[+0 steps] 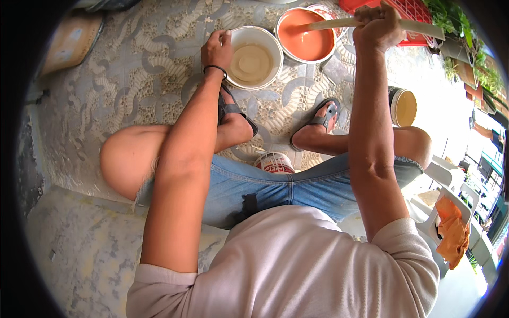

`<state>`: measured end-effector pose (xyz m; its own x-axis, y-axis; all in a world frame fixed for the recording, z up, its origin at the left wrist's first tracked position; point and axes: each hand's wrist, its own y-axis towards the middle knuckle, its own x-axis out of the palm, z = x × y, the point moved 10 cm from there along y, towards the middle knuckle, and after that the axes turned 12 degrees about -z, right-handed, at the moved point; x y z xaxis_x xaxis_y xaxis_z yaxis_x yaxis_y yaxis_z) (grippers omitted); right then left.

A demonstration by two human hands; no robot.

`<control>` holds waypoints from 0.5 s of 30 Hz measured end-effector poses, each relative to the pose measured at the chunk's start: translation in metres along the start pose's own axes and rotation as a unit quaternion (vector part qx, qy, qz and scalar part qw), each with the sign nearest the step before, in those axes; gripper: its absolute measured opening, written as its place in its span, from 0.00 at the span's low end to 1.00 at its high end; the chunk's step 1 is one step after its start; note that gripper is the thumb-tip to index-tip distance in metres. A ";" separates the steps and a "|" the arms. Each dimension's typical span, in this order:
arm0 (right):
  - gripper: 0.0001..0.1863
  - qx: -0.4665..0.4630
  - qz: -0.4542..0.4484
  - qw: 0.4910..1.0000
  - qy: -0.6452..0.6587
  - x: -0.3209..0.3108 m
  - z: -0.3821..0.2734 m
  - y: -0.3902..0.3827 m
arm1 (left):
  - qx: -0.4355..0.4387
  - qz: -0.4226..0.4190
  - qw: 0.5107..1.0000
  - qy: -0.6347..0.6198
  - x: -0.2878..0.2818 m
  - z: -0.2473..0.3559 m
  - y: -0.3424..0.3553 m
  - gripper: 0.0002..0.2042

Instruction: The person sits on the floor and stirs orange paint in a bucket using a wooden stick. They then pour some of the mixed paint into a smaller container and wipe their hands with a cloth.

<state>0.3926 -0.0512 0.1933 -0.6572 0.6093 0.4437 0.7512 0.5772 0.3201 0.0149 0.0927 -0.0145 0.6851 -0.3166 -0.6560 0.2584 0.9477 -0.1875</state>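
My left hand [217,51] grips the left rim of a white bucket [275,55] with a pale cream liquid [249,64] at its bottom. Beside it on the right stands a second bucket [278,26], filled with orange-red paint [307,42]. My right hand [377,26] is raised to the right of that bucket, closed around a long flat wooden stick [339,23]. The stick's left end dips into the orange paint; its other end juts out past my fist. I sit with my knees apart, the buckets just beyond my sandalled feet.
An opened can [405,107] lies right of my right foot. Between my legs sits a small printed tub [274,162]. A red crate [419,13] and potted plants [461,32] are at the far right. Orange cloth [452,233] hangs on a white chair [440,175]. Another container [71,42] stands far left.
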 end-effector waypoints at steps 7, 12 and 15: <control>0.18 -0.033 -0.021 0.999 -0.036 0.029 -0.115 0.014 | -0.033 -0.021 0.999 -0.037 0.001 -0.005 -0.001 0.19; 0.16 -0.069 -0.071 0.994 -0.042 0.051 -0.176 0.013 | -0.043 -0.027 0.998 -0.026 -0.001 -0.007 -0.006 0.20; 0.11 -0.098 -0.094 0.990 -0.025 0.053 -0.193 0.013 | -0.041 -0.028 0.998 -0.028 -0.002 -0.005 -0.009 0.20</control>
<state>0.3793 -0.1160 0.3822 -0.7846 0.5307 0.3206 0.6102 0.5692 0.5510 0.0084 0.0852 -0.0152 0.7086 -0.3692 -0.6013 0.2430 0.9278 -0.2832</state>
